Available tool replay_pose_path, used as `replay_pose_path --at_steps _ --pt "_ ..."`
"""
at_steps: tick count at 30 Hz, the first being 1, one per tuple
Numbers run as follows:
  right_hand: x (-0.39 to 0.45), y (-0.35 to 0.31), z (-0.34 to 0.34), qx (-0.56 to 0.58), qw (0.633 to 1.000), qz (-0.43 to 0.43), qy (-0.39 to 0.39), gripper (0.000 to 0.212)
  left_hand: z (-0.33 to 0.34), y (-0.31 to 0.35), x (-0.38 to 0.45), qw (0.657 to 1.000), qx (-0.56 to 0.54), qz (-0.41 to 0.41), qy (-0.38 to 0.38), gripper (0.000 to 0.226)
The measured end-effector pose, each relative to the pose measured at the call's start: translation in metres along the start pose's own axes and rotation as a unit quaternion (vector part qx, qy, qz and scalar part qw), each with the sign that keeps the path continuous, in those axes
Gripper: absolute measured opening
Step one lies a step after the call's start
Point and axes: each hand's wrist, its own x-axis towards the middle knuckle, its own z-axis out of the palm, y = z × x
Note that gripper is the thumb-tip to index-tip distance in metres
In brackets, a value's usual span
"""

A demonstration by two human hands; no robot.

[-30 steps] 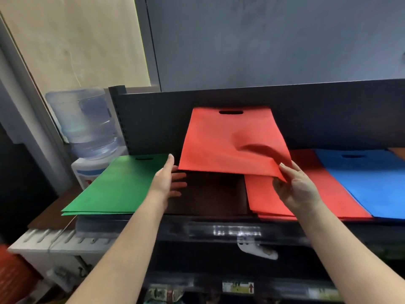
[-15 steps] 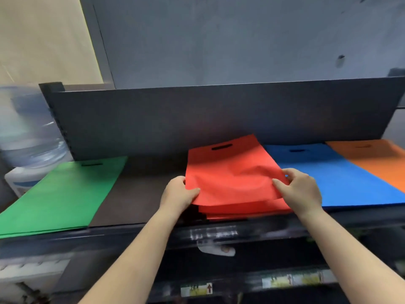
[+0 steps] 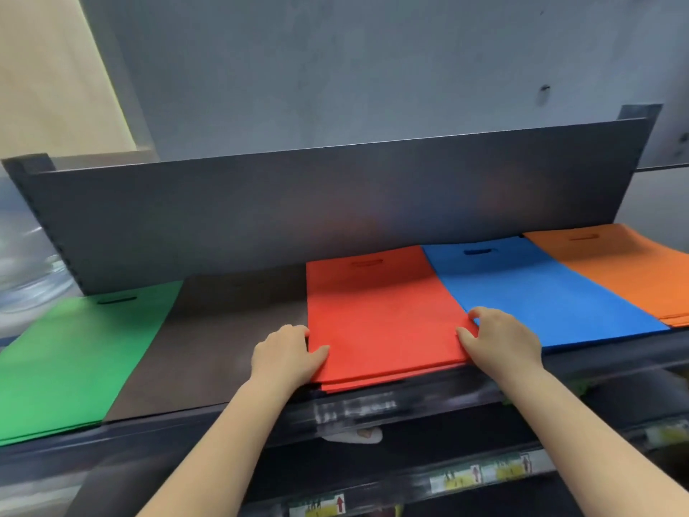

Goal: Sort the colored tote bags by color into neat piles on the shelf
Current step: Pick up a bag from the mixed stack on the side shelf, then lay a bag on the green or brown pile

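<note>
On the dark shelf (image 3: 231, 371) up at chest level, five flat piles of non-woven fabric tote bags sit side by side, each with a die-cut handle slot at the far end. Going left to right: green tote pile (image 3: 71, 360), then a dark brown tote pile (image 3: 220, 330) that's honestly hard to tell apart from the shelf surface, then the red tote pile (image 3: 380, 319), the blue tote pile (image 3: 540, 289), and the orange tote pile (image 3: 626, 266) running off the right edge.

Both hands are on the red pile, one at each near corner. The left hand (image 3: 285, 358) is at the left edge, thumb lying on top of the top bag and the other fingers curled down along the side, so it's gripping that edge. The right hand (image 3: 501, 339) does the same on the right edge, thumb on the red fabric, fingers curved over the seam where red meets blue. Looks like a pinch on the stack, though I can't tell how many layers are caught.

The red pile's near edges are slightly fanned, with lower layers peeking out at the front. Behind everything there's a tall dark grey back panel (image 3: 335, 203), and to the far left a blurry clear water jug (image 3: 26, 266).
</note>
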Motion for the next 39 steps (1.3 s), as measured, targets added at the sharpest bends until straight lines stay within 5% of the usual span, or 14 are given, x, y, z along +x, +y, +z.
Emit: replay_pose_path --at_steps 5,9,17,28,39 --pt "0.000 0.025 -0.032 -0.013 0.999 -0.034 0.040 0.043 -0.014 0.050 0.009 0.984 0.070 0.120 0.112 0.049" --pt "0.011 0.060 -0.075 -0.046 0.993 -0.073 0.077 0.045 -0.025 0.137 0.012 0.964 -0.041 0.247 0.094 0.055" --pt "0.024 0.183 -0.168 -0.205 0.970 -0.095 0.095 0.063 -0.021 0.330 0.004 0.909 0.032 0.385 0.157 0.058" --pt "-0.004 0.373 -0.241 -0.310 0.946 0.084 0.052 0.064 0.039 0.528 -0.029 0.844 0.077 0.502 0.173 0.059" --pt "-0.017 0.552 -0.288 -0.363 0.885 0.290 0.026 0.063 0.105 0.755 -0.039 0.756 0.011 0.640 0.140 0.054"
